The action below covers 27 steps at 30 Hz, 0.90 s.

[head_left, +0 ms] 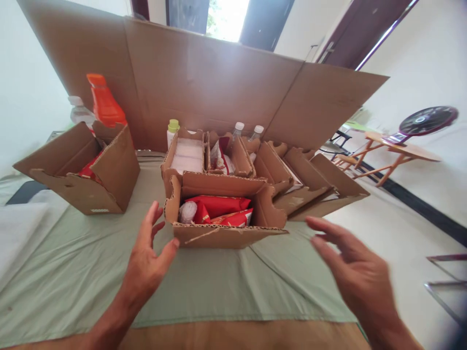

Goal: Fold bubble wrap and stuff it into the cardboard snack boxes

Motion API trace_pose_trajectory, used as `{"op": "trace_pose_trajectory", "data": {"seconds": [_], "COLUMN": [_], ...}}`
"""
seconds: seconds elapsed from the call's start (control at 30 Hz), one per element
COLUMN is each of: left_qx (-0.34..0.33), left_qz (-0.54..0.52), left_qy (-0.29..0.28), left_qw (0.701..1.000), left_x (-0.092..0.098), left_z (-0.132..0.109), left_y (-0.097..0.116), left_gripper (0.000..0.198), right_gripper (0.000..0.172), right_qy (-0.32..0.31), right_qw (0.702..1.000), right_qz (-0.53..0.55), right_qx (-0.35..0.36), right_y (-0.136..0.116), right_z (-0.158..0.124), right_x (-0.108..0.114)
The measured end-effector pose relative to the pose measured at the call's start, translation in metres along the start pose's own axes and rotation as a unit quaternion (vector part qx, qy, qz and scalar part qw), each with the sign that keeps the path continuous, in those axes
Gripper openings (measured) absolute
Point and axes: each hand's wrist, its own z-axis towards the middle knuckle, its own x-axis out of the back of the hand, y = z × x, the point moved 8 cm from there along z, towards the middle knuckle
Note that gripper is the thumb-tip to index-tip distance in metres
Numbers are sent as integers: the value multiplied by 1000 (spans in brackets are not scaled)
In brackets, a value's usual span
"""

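Observation:
An open cardboard box [229, 237] stands at the front middle of the cloth. Inside lie red packets [222, 206] and a pale rolled item [188, 212] whose kind I cannot tell. My left hand [149, 255] is by the box's left front corner, fingers apart and holding nothing; whether its thumb touches the cardboard is unclear. On the other side, my right hand [352, 262] hovers a little way off the box's right end, open, with nothing in it.
More cardboard boxes [270, 165] stand in a row behind, holding a white pack [188, 153] and other packets. At left is another box [120, 175] near an orange bottle [107, 104]. A tall cardboard panel [219, 82] closes off the back. Green cloth [233, 287] covers the table.

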Motion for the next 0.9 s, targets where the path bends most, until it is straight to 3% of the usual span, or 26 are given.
{"op": "trace_pose_trajectory", "data": {"seconds": [0.07, 0.13, 0.2, 0.27, 0.37, 0.53, 0.6, 0.67, 0.8, 0.9], "left_qx": [43, 68, 74, 66, 52, -17, -40, -28, 38, 71], "left_qz": [-49, -68, -59, -48, -40, -23, -31, -40, -49, -24], "left_qy": [-33, -51, -52, -44, -36, -6, 11, 10, -26, 1], "left_qw": [997, 994, 994, 996, 997, 1000, 999, 999, 998, 997], "left_x": [-15, -30, -39, -41, -28, 3, 6, 1, -10, 8], "left_z": [6, 9, 6, 0, -11, -20, -23, -29, -50, -73], "left_y": [-15, -26, -31, -29, -9, 62, 78, 73, 32, 13], "left_gripper": [79, 70, 59, 54, 54, 53, 48, 43, 44, 46], "right_gripper": [55, 67, 61, 52, 47, 48, 48, 49, 49, 42], "right_qy": [-73, -127, -142, -131, -109, -85, -64, -47, -61, -99], "right_qw": [996, 988, 983, 984, 988, 992, 994, 996, 995, 990], "right_qz": [39, 85, 113, 116, 109, 87, 81, 72, 74, 97], "right_qx": [-27, -19, 3, 18, 18, 28, 27, 22, 19, 30], "right_y": [22, 26, 18, 6, -12, -48, -56, -56, -44, -46], "right_z": [-12, -16, -17, -19, -25, -28, -29, -36, -64, -79], "right_x": [-33, -70, -98, -111, -102, -46, -29, -25, -48, -69]}}
